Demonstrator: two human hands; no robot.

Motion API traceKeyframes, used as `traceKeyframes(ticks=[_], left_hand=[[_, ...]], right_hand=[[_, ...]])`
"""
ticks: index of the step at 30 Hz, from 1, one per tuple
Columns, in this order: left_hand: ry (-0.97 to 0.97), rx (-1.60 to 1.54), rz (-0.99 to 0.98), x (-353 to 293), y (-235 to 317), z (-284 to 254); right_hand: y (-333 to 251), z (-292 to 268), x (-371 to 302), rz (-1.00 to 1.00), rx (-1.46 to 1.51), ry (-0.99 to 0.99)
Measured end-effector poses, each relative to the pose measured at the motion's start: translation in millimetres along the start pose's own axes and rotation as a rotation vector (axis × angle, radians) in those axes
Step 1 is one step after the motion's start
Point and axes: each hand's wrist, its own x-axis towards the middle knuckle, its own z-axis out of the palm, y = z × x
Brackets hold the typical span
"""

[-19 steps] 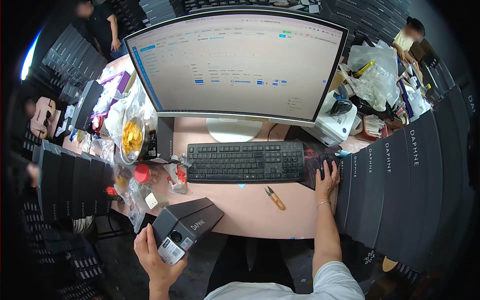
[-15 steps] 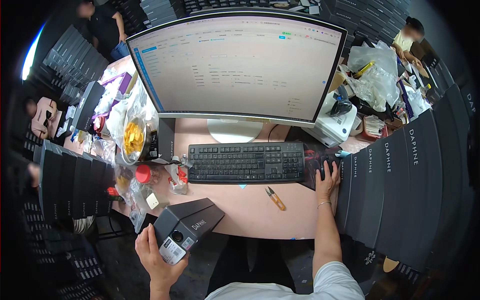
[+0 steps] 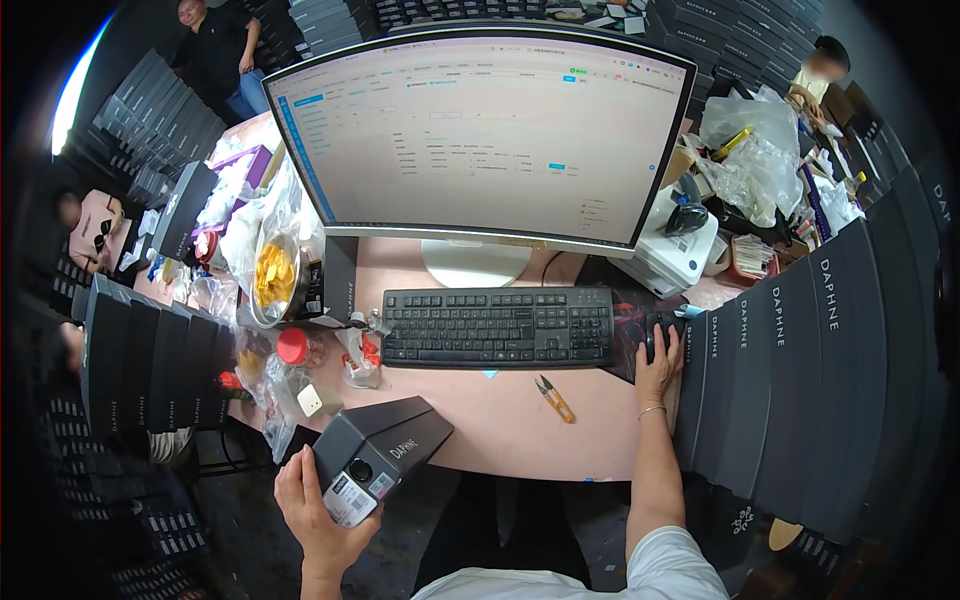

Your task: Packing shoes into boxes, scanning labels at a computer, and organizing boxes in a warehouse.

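Note:
My left hand (image 3: pixel 325 515) is closed round the labelled end of a dark grey shoebox (image 3: pixel 415 430), with its thumb below and its fingers over the left edge. The box is tilted, and its far end reaches over the front edge of the desk. A white label (image 3: pixel 349 500) and a round black hole show on the end near my palm. My right hand (image 3: pixel 658 362) rests over a black computer mouse (image 3: pixel 655 338) on a dark patterned mat (image 3: pixel 625 310). Left of it lies a black keyboard (image 3: pixel 498 327). Behind the keyboard stands a large lit monitor (image 3: pixel 470 140).
Yellow-handled thread snips (image 3: pixel 555 399) lie on the pink desk (image 3: pixel 490 430). Shoeboxes stand in rows at the right (image 3: pixel 780 370) and left (image 3: pixel 150 360). Plastic bags, a red-lidded jar (image 3: pixel 293 346) and a bowl of yellow pieces (image 3: pixel 274 273) crowd the left side. A white device (image 3: pixel 668 245) sits right of the monitor. Other people are in the background.
A small blue button has appeared at the lower right of the screen's page. The whole view has shifted slightly; both hands keep their holds on the shoebox and the mouse.

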Motion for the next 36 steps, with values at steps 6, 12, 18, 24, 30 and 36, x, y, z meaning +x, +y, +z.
traceKeyframes(ticks=[6,12,18,24,30,36], left_hand=[[0.016,0.026,0.018,-0.9,-0.2,0.6],[0.047,0.018,0.034,1.2,-1.2,-1.8],[0.102,-0.062,0.054,10.8,-7.1,-2.6],[0.053,-0.098,0.197,20.6,-10.6,-8.4],[0.011,-0.113,0.342,32.2,-14.1,-17.1],[-0.015,-0.139,0.323,30.4,-48.2,-10.5]], right_hand=[[1.7,0.7,-2.2,0.013,-0.003,-0.023],[-19.0,-19.5,-9.1,0.062,0.096,0.003],[-42.6,-62.2,-124.4,0.1,0.21,-0.332],[-82.5,-104.2,-176.5,-0.031,-0.023,-0.614],[-80.2,-107.3,-167.2,0.044,0.011,-0.712],[-95.9,-104.0,-165.7,0.125,-0.038,-0.687]])
